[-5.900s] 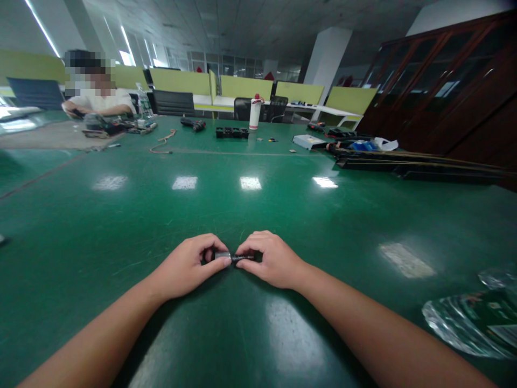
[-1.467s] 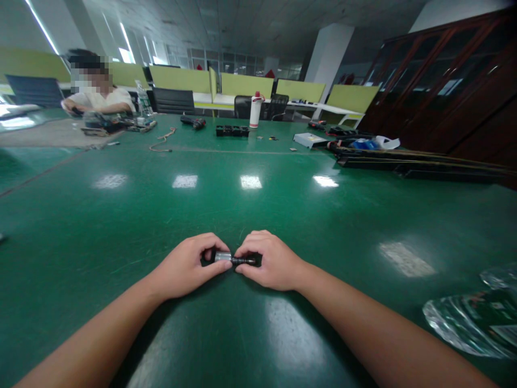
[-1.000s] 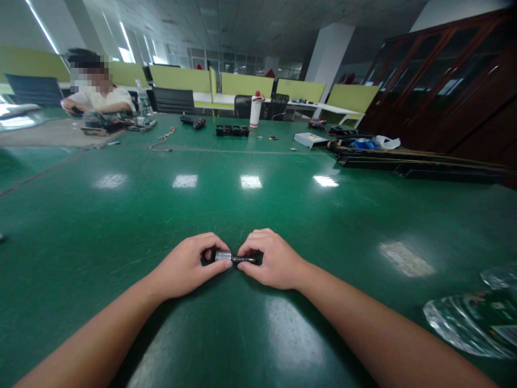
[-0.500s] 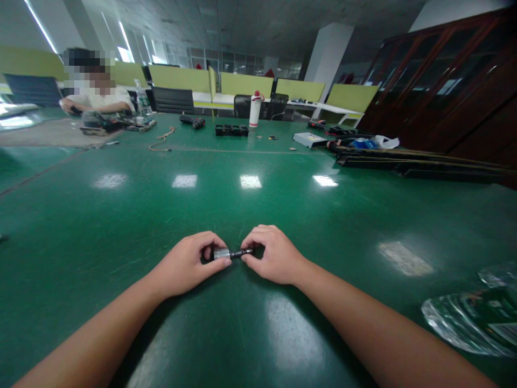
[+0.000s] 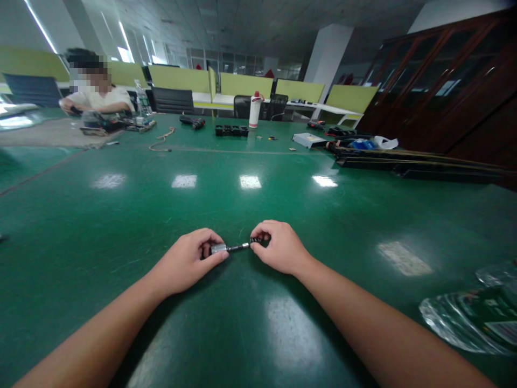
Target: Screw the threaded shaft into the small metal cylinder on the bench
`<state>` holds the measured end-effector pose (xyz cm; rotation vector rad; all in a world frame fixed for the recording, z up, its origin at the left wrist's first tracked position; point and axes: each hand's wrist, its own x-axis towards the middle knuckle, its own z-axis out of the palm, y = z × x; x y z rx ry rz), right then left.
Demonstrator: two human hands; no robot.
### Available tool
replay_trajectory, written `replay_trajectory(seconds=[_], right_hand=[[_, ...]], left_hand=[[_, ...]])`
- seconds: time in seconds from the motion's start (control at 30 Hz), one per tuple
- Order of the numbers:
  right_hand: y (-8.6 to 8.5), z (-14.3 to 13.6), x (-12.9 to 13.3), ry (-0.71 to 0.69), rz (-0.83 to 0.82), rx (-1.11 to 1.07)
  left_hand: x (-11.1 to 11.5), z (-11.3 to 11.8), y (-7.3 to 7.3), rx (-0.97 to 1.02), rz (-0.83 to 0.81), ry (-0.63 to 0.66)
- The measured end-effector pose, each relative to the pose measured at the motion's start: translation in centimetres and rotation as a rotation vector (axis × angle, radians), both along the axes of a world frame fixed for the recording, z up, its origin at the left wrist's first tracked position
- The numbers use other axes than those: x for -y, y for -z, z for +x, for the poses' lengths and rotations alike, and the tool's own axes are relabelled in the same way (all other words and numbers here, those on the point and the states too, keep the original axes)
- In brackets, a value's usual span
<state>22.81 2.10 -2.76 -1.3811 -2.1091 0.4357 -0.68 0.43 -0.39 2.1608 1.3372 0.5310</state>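
Observation:
My left hand (image 5: pixel 197 253) is closed around a small silver metal cylinder (image 5: pixel 218 248), its thumb and fingers on either side. A thin dark shaft with a bright metal tip (image 5: pixel 238 248) sticks out of the cylinder to the right, just above the green tabletop (image 5: pixel 242 302). My right hand (image 5: pixel 280 245) pinches a small dark ribbed piece (image 5: pixel 256 240) between thumb and fingers, close to the shaft's tip. Fingers hide part of this piece, and I cannot make out whether it touches the tip.
At the right edge lies a clear plastic bottle (image 5: pixel 468 318). Farther back are a black slotted block (image 5: pixel 231 130), a white bottle (image 5: pixel 254 110), a power drill (image 5: pixel 193 122), a cord (image 5: pixel 161 141) and long dark strips (image 5: pixel 404 161). A person (image 5: pixel 99 99) sits at the far left.
My right hand has moved right and slightly away from me, carrying the dark ribbed piece along the shaft. More of the shaft and its bright tip now shows. My left hand has barely shifted.

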Motion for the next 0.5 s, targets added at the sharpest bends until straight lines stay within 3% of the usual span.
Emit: replay_trajectory(seconds=[0.1, 0.27, 0.5], right_hand=[[0.05, 0.26, -0.28, 0.071, -0.024, -0.010], [-0.24, -0.08, 0.08, -0.077, 0.007, 0.022], [-0.13, -0.46, 0.53, -0.172, 0.027, -0.003]], left_hand=[[0.01, -0.01, -0.05, 0.004, 0.001, -0.011], [-0.06, 0.01, 0.01, 0.013, -0.016, -0.024], [-0.12, -0.01, 0.27, 0.011, -0.002, 0.016]])
